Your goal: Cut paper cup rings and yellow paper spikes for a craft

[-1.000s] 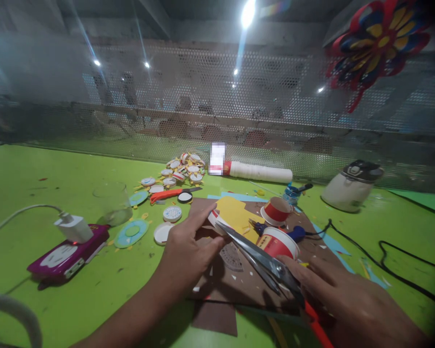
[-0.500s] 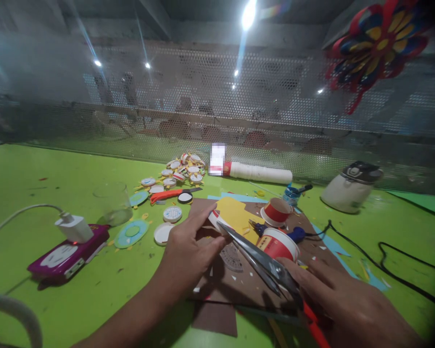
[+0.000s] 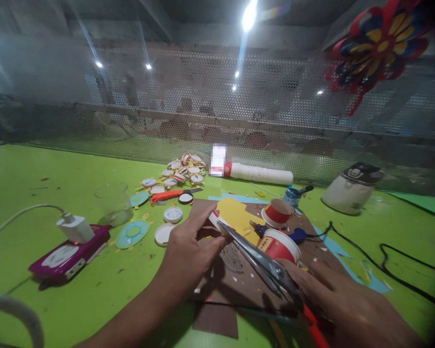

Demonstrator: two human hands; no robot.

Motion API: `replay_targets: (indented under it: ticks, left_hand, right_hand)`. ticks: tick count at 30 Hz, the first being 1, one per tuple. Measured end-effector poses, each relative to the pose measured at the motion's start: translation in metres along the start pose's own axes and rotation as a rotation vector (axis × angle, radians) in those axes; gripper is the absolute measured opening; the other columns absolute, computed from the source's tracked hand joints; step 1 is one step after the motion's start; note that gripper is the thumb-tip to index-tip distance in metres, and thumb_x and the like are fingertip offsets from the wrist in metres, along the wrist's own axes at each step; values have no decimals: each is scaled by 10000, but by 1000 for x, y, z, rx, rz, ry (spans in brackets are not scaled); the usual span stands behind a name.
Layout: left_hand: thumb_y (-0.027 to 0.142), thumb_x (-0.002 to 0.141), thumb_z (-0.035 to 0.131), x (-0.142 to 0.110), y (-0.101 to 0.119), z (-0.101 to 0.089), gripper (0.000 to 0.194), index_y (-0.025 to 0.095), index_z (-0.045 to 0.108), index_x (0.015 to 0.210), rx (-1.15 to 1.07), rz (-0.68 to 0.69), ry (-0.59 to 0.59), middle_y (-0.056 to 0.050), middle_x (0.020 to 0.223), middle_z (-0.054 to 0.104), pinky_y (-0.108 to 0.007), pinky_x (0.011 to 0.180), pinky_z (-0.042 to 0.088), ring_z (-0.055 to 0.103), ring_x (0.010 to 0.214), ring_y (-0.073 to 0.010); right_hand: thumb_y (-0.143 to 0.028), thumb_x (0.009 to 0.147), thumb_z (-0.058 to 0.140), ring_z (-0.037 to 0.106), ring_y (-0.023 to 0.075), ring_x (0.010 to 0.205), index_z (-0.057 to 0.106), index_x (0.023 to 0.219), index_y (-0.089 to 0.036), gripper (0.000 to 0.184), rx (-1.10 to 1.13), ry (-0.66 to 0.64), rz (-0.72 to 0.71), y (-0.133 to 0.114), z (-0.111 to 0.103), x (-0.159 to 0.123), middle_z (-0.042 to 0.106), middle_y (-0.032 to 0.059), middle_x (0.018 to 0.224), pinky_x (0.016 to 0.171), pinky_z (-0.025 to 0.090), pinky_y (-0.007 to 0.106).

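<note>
My left hand (image 3: 188, 251) pinches a small round red-and-white paper piece (image 3: 214, 220) between thumb and forefinger, above a brown paper sheet (image 3: 235, 280). My right hand (image 3: 344, 304) grips red-handled scissors (image 3: 261, 261) whose long blades point up-left, tips at the paper piece. A red paper cup (image 3: 279, 244) stands just beyond the blades. A yellow sheet (image 3: 235, 212) lies under the piece.
A second red cup (image 3: 277, 212), a blue tool (image 3: 297, 235) with a black cable (image 3: 384, 261), a white cup stack (image 3: 259, 173), a pile of round cut-outs (image 3: 183, 169), an orange cutter (image 3: 166, 195), a glass (image 3: 112, 203), a purple power strip (image 3: 70, 253) and a white pot (image 3: 351, 191) lie on the green table.
Almost nothing has moved; the scissors and both hands hold their places, with the right hand sliding very slightly down and right.
</note>
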State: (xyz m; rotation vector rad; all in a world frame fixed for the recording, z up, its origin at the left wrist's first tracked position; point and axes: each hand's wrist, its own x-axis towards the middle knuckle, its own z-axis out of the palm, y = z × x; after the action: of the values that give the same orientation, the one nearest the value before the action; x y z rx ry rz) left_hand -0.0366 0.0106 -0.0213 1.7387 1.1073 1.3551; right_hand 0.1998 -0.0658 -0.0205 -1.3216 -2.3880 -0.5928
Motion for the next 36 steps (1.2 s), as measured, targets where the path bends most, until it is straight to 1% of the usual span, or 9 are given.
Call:
replay_targets:
  ticks: [4,6,14,18,22,26,29,34,36]
  left_hand:
    - [120,735,625,0,0,-1,532,171,581,1263,37,12,14,-47,1099,709,-252,804,559,694,851,-135]
    - [123,736,622,1,0,-1,535,173,577,1267,51,26,20,-47,1103,705,-251,795,562,691,842,-132]
    - [123,735,609,1,-1,-2,535,182,576,1266,84,27,43,-60,1115,694,-292,810,566,690,828,-143]
    - [145,751,607,0,-2,0,532,199,564,1279,83,28,42,-54,1120,693,-305,816,566,691,834,-145]
    - [148,752,608,0,-2,0,530,192,565,1278,92,31,43,-57,1123,691,-306,823,562,690,834,-144]
    - [141,740,606,0,0,-1,525,175,577,1263,104,41,44,-63,1090,705,-309,808,563,692,843,-155]
    - [120,734,586,0,1,-2,538,151,568,1271,118,31,18,-80,1080,709,-317,796,563,695,827,-160]
    - [140,744,593,-1,1,-1,558,143,539,1300,114,31,-6,-113,1148,683,-354,810,568,697,845,-174]
    - [137,744,593,-1,1,0,561,151,538,1302,111,41,-7,-113,1139,686,-357,803,573,699,841,-177]
  right_hand:
    - [-196,789,543,640,200,620,442,1265,-248,489,29,-67,27,1,1,-1,634,69,850,504,508,282]
    - [-185,810,539,638,208,623,442,1281,-248,485,55,-61,27,1,3,-1,638,77,855,511,517,299]
    - [-168,846,493,626,212,564,400,1363,-254,532,87,-71,45,-2,5,1,602,42,732,460,492,291]
    - [-209,843,540,650,221,600,420,1363,-240,534,112,-52,39,-2,6,0,644,64,784,469,508,292]
    - [-193,838,512,664,228,627,436,1356,-240,525,93,-40,33,-3,6,0,678,91,843,477,518,293]
    - [-143,845,465,645,204,593,437,1343,-248,510,65,-47,35,-1,5,0,662,75,827,470,510,280]
    - [-148,824,508,623,201,559,438,1337,-236,526,47,-61,-7,2,6,-2,634,57,769,459,504,286]
    - [-147,794,547,646,212,635,437,1322,-236,546,36,-97,11,6,5,-5,641,81,868,521,526,313]
    - [-141,793,547,645,211,632,427,1333,-221,559,40,-94,-17,7,5,-4,643,91,883,512,523,308]
